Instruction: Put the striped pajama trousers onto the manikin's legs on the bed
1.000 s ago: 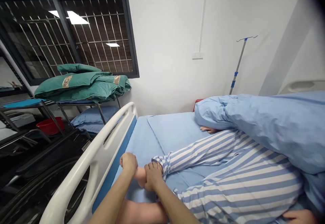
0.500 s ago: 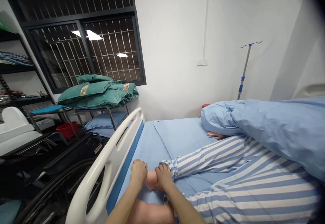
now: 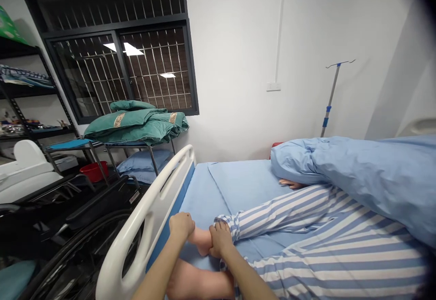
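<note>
A figure in blue-and-white striped pyjamas (image 3: 289, 209) lies on the bed; whether it is a manikin or a person I cannot tell. My left hand (image 3: 181, 225) is closed around the toe end of its far foot (image 3: 201, 238), close to the footboard. Just below the trouser cuff, my right hand (image 3: 220, 240) wraps the ankle of that same leg, fingers over the top. The heel shows between my two hands. Nearer to me, the other bare lower leg (image 3: 204, 282) rests on the bed beneath my forearms. The toes are hidden by my left hand.
A white footboard (image 3: 127, 241) borders the bed on the left, with a black wheelchair (image 3: 91, 227) beyond it. A blue quilt (image 3: 357, 168) covers the figure's upper part. An IV pole (image 3: 329, 105) stands behind. Green folded bedding (image 3: 136, 123) lies under the window.
My left hand has shifted slightly left with the toe end, and more of the foot shows between my hands. My right hand stays at the ankle. The view has turned slightly left.
</note>
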`<state>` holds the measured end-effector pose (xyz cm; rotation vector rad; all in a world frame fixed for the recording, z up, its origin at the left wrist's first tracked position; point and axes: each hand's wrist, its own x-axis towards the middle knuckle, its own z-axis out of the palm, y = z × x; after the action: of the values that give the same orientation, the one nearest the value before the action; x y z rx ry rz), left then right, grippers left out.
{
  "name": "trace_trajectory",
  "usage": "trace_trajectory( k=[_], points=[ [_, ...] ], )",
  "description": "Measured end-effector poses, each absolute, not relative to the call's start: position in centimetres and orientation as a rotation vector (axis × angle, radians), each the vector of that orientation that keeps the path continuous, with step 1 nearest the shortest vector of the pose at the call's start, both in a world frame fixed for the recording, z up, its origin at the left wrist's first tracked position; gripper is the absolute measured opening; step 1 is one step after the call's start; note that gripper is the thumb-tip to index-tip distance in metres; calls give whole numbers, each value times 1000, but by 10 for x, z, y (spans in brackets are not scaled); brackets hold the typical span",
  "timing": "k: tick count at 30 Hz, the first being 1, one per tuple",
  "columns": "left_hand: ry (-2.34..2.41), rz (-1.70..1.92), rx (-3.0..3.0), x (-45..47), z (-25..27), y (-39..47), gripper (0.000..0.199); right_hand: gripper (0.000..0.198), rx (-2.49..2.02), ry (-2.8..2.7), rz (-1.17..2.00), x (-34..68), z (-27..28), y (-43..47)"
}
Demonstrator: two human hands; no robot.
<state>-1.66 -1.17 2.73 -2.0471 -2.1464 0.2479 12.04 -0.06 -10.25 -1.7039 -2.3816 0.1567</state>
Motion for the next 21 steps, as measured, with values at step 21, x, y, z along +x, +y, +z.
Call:
trace_trajectory(
  k=[21],
  points=[
    [-2152, 524, -2137, 5, 1, 7, 20, 63, -1726, -2416, 139, 121, -100, -9]
  ],
)
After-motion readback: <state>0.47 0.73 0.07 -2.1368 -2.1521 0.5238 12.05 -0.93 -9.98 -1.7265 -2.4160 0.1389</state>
